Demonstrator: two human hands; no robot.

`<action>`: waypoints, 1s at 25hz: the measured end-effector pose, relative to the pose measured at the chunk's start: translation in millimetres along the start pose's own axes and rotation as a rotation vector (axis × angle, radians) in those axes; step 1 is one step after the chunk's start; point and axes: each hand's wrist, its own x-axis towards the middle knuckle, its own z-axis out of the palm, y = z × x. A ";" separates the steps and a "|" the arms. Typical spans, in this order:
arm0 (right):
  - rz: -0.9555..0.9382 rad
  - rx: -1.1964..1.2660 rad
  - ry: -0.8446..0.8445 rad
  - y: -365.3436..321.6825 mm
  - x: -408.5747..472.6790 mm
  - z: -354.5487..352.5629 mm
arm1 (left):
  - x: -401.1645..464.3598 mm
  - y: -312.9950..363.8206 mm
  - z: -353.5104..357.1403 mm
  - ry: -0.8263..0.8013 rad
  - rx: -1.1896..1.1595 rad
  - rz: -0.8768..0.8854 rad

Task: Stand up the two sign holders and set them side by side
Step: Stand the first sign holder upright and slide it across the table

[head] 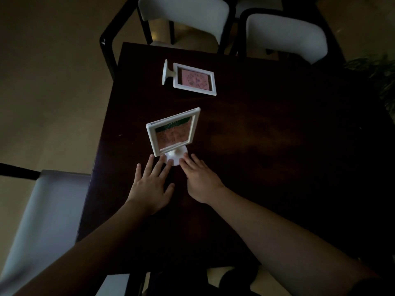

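A white sign holder (174,133) with a green and orange card stands upright on its round base (176,158) near the table's left side. My left hand (152,184) lies spread just in front of it, fingertips touching the base and the frame's lower corner. My right hand (198,178) rests beside it, fingers apart, tips touching the base's right edge. Neither hand grips anything. A second white sign holder (193,79) with a pink card lies flat farther back, its round base pointing left.
The dark wooden table (267,146) fills the middle of the view. Two white-backed chairs (183,13) (284,35) stand at its far edge. A pale chair seat (44,214) sits at the near left. A plant (382,77) shows at the right edge.
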 end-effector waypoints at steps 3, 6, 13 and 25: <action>0.006 0.003 0.013 11.9 -7.1 -0.6 | 3.1 13.4 0.9 -0.006 0.006 0.010; 0.024 0.009 0.011 27.5 -15.5 -1.4 | 7.9 31.4 3.9 -0.013 0.002 0.016; 0.057 0.015 0.035 67.2 -39.6 -5.5 | 21.0 78.8 13.6 -0.038 0.001 0.022; 0.116 0.047 0.041 169.5 -107.7 -20.1 | 48.6 200.2 35.2 -0.098 0.006 0.047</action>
